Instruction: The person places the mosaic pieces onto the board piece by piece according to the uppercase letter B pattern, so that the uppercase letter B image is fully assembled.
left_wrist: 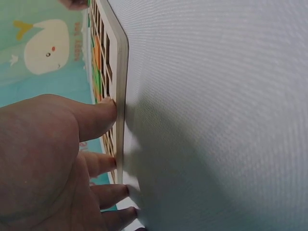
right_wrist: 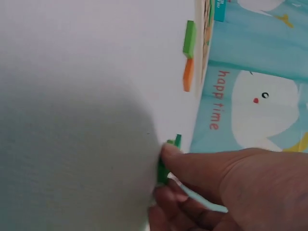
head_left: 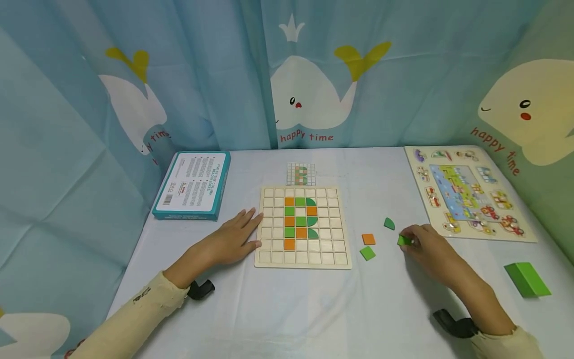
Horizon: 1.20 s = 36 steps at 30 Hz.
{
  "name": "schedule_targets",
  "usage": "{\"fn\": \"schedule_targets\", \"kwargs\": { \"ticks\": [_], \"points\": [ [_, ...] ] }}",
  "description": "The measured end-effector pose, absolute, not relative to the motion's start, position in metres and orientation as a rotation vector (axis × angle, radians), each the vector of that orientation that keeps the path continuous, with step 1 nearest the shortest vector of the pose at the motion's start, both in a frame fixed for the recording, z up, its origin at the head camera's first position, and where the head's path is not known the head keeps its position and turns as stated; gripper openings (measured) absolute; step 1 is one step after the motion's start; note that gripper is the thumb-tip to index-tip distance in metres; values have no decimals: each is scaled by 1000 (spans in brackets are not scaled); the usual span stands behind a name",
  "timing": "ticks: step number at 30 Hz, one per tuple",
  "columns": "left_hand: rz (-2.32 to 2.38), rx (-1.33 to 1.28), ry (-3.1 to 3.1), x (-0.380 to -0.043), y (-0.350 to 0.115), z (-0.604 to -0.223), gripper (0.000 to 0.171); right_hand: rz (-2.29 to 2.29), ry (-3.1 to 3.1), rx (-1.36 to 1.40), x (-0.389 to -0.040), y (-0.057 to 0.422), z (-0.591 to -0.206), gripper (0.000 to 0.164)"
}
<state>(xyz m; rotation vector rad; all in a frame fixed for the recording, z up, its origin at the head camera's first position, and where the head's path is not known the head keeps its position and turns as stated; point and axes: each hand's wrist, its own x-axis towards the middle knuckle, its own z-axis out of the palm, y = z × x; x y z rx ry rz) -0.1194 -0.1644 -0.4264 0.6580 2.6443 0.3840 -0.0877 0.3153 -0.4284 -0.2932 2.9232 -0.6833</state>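
Observation:
A wooden grid board lies mid-table, holding orange squares, light green squares and dark green quarter-circles in an R-like pattern. My left hand rests at the board's left edge with fingers spread; in the left wrist view, the thumb touches its rim. To the right of the board, my right hand pinches a green square tile between thumb and fingers, just at the tabletop. Near it lie a dark green quarter-circle tile, an orange square tile and a light green square tile.
Behind the board lies a small printed pattern card. A teal-edged box is at the back left. At the right are a picture puzzle board and a green block. A whale-print curtain hangs behind the table.

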Motion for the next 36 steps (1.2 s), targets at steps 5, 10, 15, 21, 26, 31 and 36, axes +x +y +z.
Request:
{"fn": "schedule_targets", "kwargs": {
  "ticks": [5,10,15,21,26,31,36],
  "points": [
    [378,658,2643,-120,-164,-426,76,-737,2953,-415,-98,303,-432,21],
    [381,649,2645,-120,-164,-427,76,-748,2942,-491,-112,281,-431,21],
    [385,656,2648,-120,-165,-428,75,-750,2895,-421,-125,261,-429,22],
    [379,671,2650,-120,-165,-428,75,-797,2866,-417,-132,233,-424,24],
    [389,675,2657,-120,-166,-429,74,-791,2846,-581,-125,207,-426,24],
    [365,674,2660,-120,-166,-430,75,-843,2799,-789,-115,183,-430,22],
    [363,678,2659,-121,-166,-430,76,-859,2770,-899,-105,165,-432,15]
  ]
}}
